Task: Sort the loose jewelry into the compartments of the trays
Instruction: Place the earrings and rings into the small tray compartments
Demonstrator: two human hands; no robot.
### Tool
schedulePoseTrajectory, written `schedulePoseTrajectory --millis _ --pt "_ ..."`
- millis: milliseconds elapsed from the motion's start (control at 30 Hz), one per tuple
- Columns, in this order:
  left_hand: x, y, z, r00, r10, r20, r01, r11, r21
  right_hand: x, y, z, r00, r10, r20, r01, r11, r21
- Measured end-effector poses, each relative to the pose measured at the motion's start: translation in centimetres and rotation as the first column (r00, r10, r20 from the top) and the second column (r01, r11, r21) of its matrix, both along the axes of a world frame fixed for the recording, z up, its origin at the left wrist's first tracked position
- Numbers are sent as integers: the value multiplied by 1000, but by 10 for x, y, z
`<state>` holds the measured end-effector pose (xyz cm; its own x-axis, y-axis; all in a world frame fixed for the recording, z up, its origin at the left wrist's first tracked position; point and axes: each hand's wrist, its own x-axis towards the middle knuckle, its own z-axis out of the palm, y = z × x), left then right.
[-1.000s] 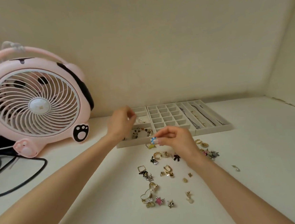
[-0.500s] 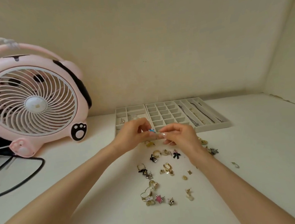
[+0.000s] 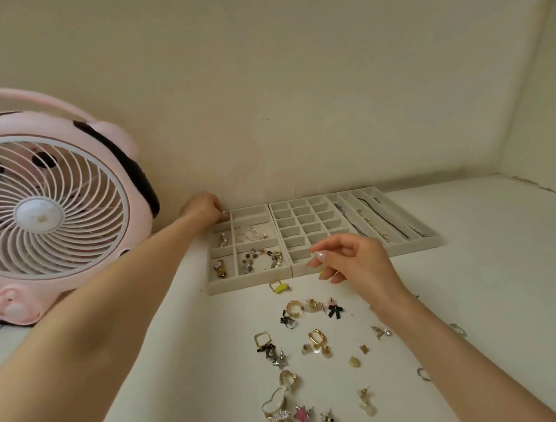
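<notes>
Trays [image 3: 252, 284] hold bracelets [image 3: 262, 260] and chains [image 3: 372, 225]; left grip [image 3: 203, 210] pinches a small piece [image 3: 224, 212], right grip [image 3: 353, 261] loosely open.

Fan [image 3: 37, 213], left of the tray [image 3: 249, 283]: cut off at frame edge. Item [image 3: 224, 212] in left hand [image 3: 203, 210] fingers [image 3: 219, 216]: too small to identify.

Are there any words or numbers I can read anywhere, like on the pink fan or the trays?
No words, numbers or brand names can be read anywhere.
Pink fan: a tiny yellowish mark on the white hub, too blurred to read.
Trays: no labels visible.
</notes>
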<state>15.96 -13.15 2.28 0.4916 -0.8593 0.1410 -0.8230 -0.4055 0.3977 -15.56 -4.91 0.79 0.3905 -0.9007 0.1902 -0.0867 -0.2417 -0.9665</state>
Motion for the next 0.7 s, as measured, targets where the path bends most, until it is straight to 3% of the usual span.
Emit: schedulePoseTrajectory --millis 267,533,700 --pt "9 -7 -3 997 34 67 -42 991 128 3 4 4 1000 18 7 -18 998 -65" --pt "9 -3 -4 1000 -13 3 13 998 62 -1 0 4 1000 -25 -1 25 995 -92" --pt "-3 11 4 995 -2 97 5 1000 -24 -2 -6 0 995 -57 -88 48 994 -103"
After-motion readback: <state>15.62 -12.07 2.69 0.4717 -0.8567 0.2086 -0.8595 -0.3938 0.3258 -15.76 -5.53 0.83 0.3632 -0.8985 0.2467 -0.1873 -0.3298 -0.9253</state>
